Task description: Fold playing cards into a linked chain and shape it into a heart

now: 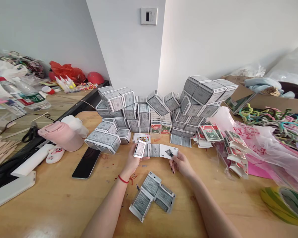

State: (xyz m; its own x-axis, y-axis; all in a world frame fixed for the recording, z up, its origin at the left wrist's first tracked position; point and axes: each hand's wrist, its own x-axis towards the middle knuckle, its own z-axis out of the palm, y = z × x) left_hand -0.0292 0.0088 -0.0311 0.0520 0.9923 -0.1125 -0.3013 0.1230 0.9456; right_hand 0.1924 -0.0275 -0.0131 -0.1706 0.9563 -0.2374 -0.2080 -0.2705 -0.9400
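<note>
My left hand grips a playing card with its patterned back up. From there a row of joined or overlapping cards stretches right, ending in an ace of spades. Between thumb and fingers, my right hand pinches that ace's outer corner. Below both hands lies a folded piece made of grey-backed cards, with some flaps raised. Face-up cards rest just beyond my left hand. Behind them stand stacked blocks built from the same grey-backed cards.
At left are a phone, a pink cup and a white power bank. Flattened card boxes, plastic wrap and green-yellow tape lie to the right. More card blocks rise at the back right.
</note>
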